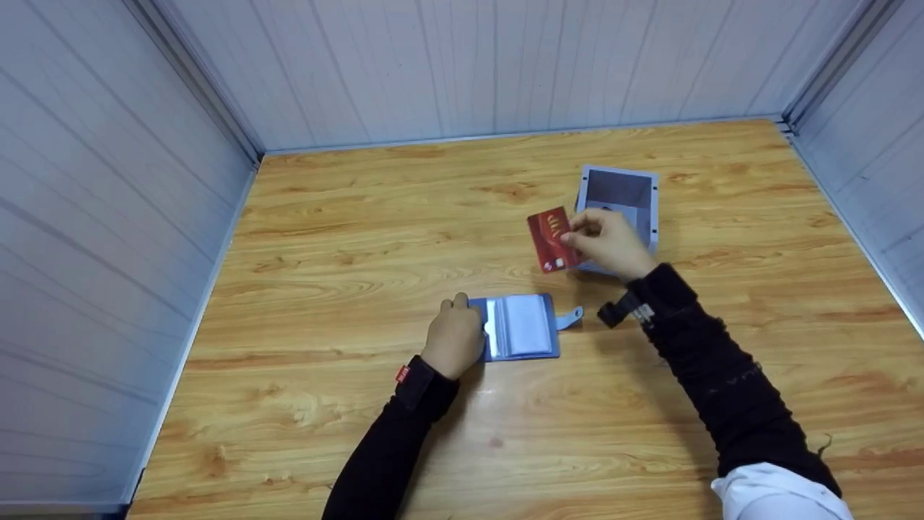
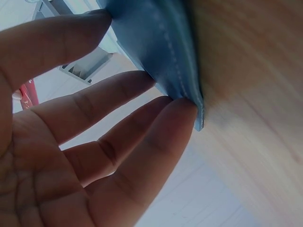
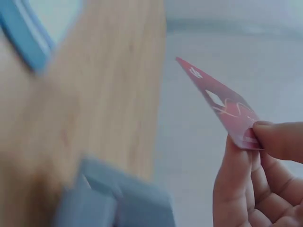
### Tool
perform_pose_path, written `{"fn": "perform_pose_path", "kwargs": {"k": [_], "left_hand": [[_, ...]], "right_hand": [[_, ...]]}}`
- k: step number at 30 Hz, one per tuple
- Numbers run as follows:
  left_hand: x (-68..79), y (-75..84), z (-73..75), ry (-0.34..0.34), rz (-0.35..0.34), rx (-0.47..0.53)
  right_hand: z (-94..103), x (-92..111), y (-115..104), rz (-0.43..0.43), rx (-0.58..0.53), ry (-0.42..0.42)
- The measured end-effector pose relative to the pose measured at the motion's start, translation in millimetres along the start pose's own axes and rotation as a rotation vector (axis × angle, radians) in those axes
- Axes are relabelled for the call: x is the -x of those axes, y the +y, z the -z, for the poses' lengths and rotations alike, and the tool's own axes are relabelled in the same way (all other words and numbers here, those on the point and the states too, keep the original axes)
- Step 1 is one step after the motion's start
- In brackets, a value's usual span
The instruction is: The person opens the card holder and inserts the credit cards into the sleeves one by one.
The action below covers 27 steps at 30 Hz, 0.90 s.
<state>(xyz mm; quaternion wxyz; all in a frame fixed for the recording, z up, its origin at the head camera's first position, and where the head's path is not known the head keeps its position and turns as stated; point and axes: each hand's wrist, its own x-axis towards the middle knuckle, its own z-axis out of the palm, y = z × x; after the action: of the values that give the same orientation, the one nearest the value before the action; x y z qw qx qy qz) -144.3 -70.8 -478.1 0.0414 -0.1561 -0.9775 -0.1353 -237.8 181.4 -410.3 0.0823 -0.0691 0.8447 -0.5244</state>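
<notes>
In the head view a red card [image 1: 554, 240] with gold "VIP" lettering is pinched between the thumb and fingers of my right hand [image 1: 610, 242], in front of the grey box. The right wrist view shows the same card [image 3: 227, 106] tilted, held by one end. My left hand [image 1: 455, 336] grips the left side of a blue card holder [image 1: 553, 339], which lies open on the table with clear sleeves [image 1: 527, 325] inside and its snap strap [image 1: 570, 318] out to the right. Thumb and fingertips meet the stitched blue cover [image 2: 156, 47] in the left wrist view.
An open-topped grey box [image 1: 655, 209] stands behind the right hand; something pale lies inside it. The wood-grain table [image 1: 325, 253] is bounded by white panel walls [image 1: 462, 65] at the back and both sides.
</notes>
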Motion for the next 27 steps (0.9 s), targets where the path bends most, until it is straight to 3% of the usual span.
{"fn": "perform_pose_path", "kwargs": {"k": [6, 13, 19, 27], "left_hand": [[0.1, -0.4, 1.0, 0.003, 0.004, 0.015], [-1.5, -1.3, 0.7, -0.050, 0.038, 0.043], [-2.5, -0.9, 2.0, -0.072, 0.055, 0.064], [-2.6, -1.7, 3.1, -0.072, 0.094, 0.085]], "right_hand": [[-30.2, 10, 16, -0.047, -0.145, -0.104], [-50.3, 18, 33, -0.119, -0.203, -0.218], [-59.5, 24, 45, -0.163, -0.318, -0.255], [-67.7, 26, 56, -0.164, -0.337, -0.287]]}}
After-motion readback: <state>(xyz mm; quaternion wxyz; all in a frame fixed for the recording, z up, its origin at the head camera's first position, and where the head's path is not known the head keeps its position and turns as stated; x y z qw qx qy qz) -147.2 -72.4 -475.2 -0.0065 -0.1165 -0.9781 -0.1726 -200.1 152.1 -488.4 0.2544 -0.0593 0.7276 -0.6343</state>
